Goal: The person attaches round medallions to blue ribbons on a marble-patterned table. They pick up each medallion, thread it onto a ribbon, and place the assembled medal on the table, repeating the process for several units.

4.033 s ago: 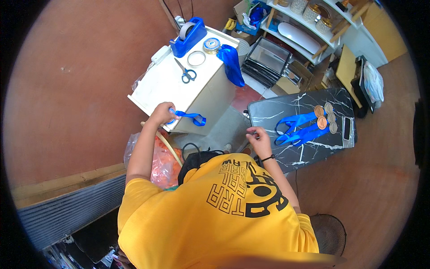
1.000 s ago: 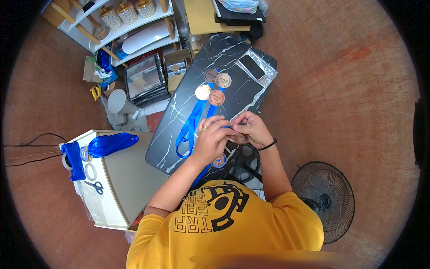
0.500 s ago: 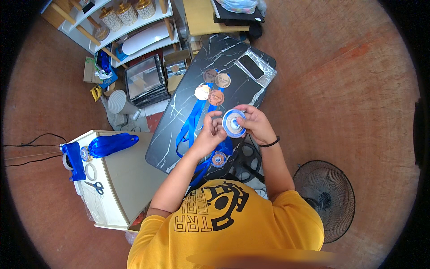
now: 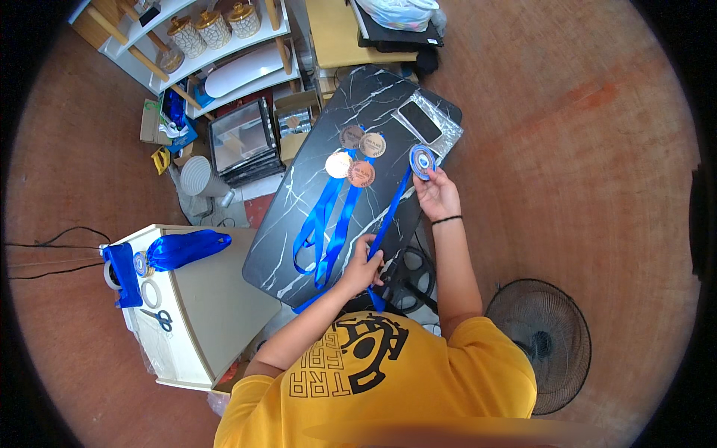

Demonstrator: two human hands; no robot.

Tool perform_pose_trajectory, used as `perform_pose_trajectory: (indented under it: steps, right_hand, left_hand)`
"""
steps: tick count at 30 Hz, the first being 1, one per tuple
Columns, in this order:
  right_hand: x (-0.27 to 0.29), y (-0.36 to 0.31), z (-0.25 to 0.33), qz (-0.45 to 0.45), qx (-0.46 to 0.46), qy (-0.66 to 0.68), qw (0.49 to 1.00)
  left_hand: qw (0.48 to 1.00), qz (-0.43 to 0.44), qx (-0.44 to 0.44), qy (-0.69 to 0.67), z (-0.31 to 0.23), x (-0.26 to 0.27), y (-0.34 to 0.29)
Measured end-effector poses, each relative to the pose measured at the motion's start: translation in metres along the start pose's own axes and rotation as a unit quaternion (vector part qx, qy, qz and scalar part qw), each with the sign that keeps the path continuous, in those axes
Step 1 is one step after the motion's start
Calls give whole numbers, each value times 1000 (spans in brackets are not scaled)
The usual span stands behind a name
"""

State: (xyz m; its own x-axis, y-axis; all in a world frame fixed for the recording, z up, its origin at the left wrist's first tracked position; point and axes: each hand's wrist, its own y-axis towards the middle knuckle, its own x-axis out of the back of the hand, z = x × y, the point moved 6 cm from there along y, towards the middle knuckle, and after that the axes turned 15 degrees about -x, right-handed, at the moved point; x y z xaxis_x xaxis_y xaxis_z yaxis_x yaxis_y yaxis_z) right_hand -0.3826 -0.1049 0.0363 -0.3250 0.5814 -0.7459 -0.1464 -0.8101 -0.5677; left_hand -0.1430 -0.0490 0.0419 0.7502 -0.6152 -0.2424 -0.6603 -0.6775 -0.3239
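A round medal (image 4: 422, 161) with a blue and white face is pinched in my right hand (image 4: 438, 196), over the right side of the table. From it a blue ribbon (image 4: 391, 216) runs taut down to my left hand (image 4: 363, 267), whose fingers are closed around it near the table's front edge. Below that hand, more ribbon hangs toward my shirt. Several bronze and gold-coloured medals (image 4: 361, 174) lie grouped on the black marbled table (image 4: 291, 216), their blue ribbons (image 4: 321, 216) looped toward me.
A phone (image 4: 420, 122) lies on a silvery packet at the far right of the table. On the left, a cream cabinet (image 4: 216, 299) bears scissors (image 4: 158, 319), tape rolls and a blue ribbon bundle (image 4: 190, 249). A black fan (image 4: 545, 347) stands at right; shelves (image 4: 216, 56) stand far left.
My right hand has moved away and to the right with the medal. My left hand has come nearer me and closed on the ribbon, which is now stretched between both hands.
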Motion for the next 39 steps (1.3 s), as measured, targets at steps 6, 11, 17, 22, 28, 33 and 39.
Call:
perform_pose_trajectory:
  steps: [6, 11, 17, 22, 28, 33, 39]
  right_hand:
    - [49, 94, -8, -107, -41, 43, 992]
    - [88, 140, -20, -265, -20, -137, 954]
    - [76, 148, -12, -320, 92, -290, 897]
    - [74, 149, -12, -343, 128, -345, 864]
    - [70, 147, -8, -360, 148, -413, 823]
    - [67, 148, -4, -381, 143, -447, 797]
    - [60, 144, -4, -429, 162, -567, 685]
  left_hand:
    - [980, 0, 130, -150, 51, 2, -13]
    - [975, -68, 171, -127, 80, 20, -14]
    - [970, -126, 192, -76, 117, 51, -8]
    - [966, -142, 214, -37, 124, 62, -11]
    - [966, -169, 194, 16, 114, 65, -12]
    - [968, -166, 180, 44, 110, 67, -11]
    - [970, -163, 173, 61, 111, 72, -12]
